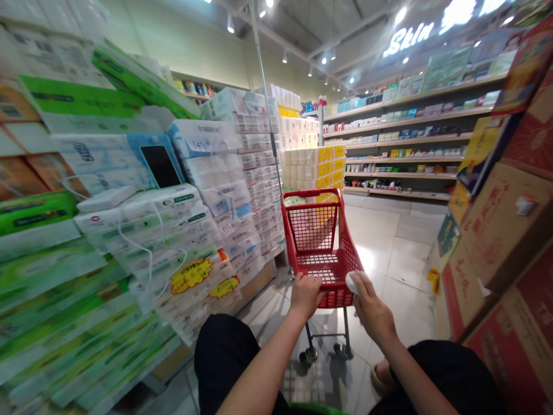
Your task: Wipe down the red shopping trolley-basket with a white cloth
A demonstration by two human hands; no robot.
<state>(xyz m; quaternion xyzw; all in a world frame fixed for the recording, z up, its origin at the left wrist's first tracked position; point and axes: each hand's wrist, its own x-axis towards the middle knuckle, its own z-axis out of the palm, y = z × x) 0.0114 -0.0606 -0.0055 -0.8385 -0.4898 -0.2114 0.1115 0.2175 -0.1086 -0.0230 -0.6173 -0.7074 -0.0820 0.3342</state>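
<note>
A small red plastic shopping cart [351, 253] with a mesh basket stands on the floor in front of me. My left hand [306, 295] is closed over its near rim, the fingers curled round the edge. My right hand [372, 308] pinches a small white roundish pad [353, 282] against the near right corner of the cart. Whether the pad is a cloth or a sponge I cannot make out. A thin pole [265, 95] rises from the cart's far left side.
Stacked tissue packs [218, 196] line the left, with a phone [161, 166], a white power strip [110, 199] and cables on top. Cardboard cartons [507, 225] are piled on the right. Farther back are stocked shelves [397, 144]. A tiled floor [404, 259] runs between.
</note>
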